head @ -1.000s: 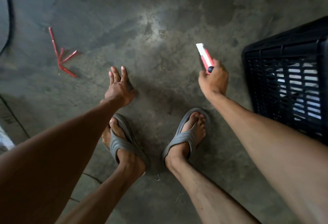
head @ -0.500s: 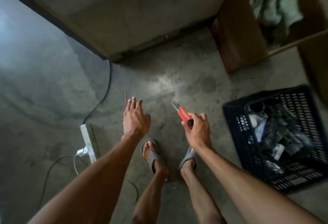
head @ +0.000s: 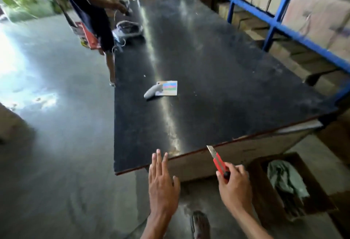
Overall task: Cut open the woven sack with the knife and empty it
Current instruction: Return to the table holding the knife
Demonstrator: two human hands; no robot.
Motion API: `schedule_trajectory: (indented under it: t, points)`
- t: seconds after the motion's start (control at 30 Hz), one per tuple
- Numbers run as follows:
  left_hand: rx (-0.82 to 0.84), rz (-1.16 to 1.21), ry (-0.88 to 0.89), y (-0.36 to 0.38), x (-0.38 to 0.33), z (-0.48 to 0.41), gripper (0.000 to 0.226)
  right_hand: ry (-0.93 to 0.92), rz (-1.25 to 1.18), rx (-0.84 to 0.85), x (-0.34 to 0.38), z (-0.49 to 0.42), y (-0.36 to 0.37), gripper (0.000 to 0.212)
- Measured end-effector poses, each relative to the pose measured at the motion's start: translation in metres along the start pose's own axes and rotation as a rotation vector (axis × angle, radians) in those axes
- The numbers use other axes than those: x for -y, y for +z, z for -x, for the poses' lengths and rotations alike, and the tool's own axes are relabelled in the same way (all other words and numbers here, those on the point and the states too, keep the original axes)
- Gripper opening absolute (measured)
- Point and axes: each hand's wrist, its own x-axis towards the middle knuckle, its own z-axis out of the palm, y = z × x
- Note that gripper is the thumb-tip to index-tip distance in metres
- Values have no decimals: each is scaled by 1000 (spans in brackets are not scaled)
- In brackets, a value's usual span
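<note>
My right hand (head: 234,187) grips a red utility knife (head: 217,160) with its blade out, pointing up towards the near edge of a large black table (head: 208,68). My left hand (head: 162,183) is held flat with fingers apart, empty, just below the table's near corner. No woven sack is in view.
A small card (head: 169,88) and a grey handle-shaped object (head: 151,93) lie on the table. Another person (head: 94,11) stands at the table's far left side. A brown box (head: 287,187) with crumpled material sits on the floor at right. Blue shelving (head: 280,5) with cartons runs along the right.
The view has swung up from the floor and my feet to the black table. Both hands stay raised in front; the right hand keeps the knife.
</note>
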Motion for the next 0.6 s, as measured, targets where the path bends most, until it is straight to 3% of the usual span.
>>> schedule_trajectory:
  t: [0.17, 0.4, 0.6]
  points:
    - [-1, -35, -27, 2, -13, -92, 77, 11, 27, 4, 34, -112, 17, 26]
    - [91, -92, -113, 50, -13, -212, 78, 43, 101, 150, 42, -235, 72, 18]
    - [277, -160, -199, 100, -1, -253, 71, 66, 157, 218, 31, -290, 123, 33]
